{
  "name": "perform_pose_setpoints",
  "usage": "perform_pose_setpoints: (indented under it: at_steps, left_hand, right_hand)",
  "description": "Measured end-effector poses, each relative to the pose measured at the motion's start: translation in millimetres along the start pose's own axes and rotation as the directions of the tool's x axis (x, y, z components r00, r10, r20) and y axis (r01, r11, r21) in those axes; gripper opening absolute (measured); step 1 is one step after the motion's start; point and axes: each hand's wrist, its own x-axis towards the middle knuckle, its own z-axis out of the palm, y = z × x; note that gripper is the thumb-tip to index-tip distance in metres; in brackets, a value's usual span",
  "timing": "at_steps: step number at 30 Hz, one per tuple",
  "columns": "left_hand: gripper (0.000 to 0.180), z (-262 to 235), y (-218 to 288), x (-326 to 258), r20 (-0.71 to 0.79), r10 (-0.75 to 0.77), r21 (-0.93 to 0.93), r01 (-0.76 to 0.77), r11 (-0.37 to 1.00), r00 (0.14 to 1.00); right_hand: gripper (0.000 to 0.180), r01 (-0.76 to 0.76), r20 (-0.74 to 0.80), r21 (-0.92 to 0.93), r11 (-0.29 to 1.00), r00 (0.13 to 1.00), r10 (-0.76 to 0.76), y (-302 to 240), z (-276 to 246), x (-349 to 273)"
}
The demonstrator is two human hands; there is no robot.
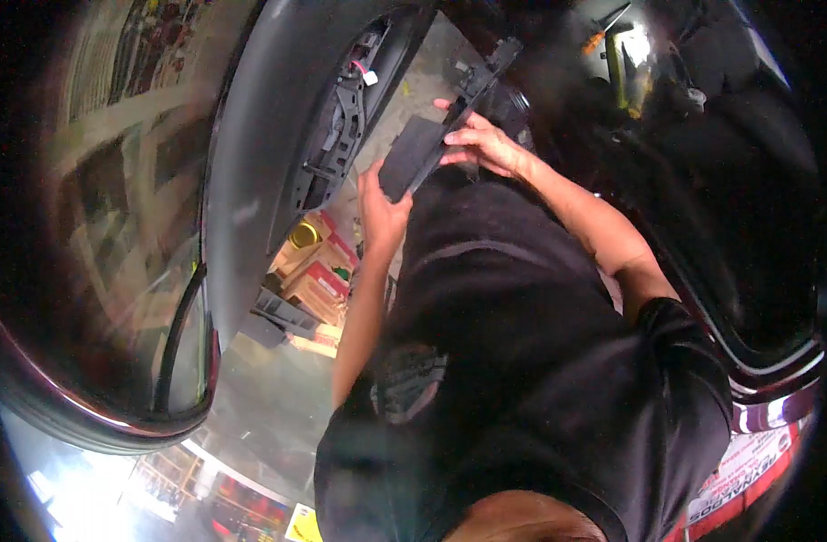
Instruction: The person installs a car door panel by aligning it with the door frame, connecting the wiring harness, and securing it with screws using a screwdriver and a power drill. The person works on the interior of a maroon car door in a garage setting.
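Both my hands hold a long black plastic trim piece (412,155) in front of my body, with its narrow far end reaching up and to the right. My left hand (384,206) grips the wide near end, the thumb along its lower corner. Farther along, my right hand (486,146) has its fingers around the right edge. Just left of the piece is a dark car door panel (278,117) with a long recess (339,126) in its armrest area. A white connector (370,79) on reddish wires sticks out of that recess.
The door's window glass (125,226) fills the left side. Below the door, cardboard boxes (319,287), a round yellow-rimmed item (303,236) and a grey plastic part (285,313) sit near the floor. The dark car interior (702,172) is at right, with a bright lamp-lit spot (632,43).
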Motion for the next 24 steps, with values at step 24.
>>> perform_pose_setpoints:
  at_steps: [24]
  left_hand:
    - [0.077, -14.6, 10.0, 56.0, 0.101, -0.013, 0.156, -0.003, 0.988, 0.995]
  right_hand:
    - [0.055, -0.152, 0.256, 0.088, 0.984, 0.959, 0.125, 18.0, 18.1, 66.6]
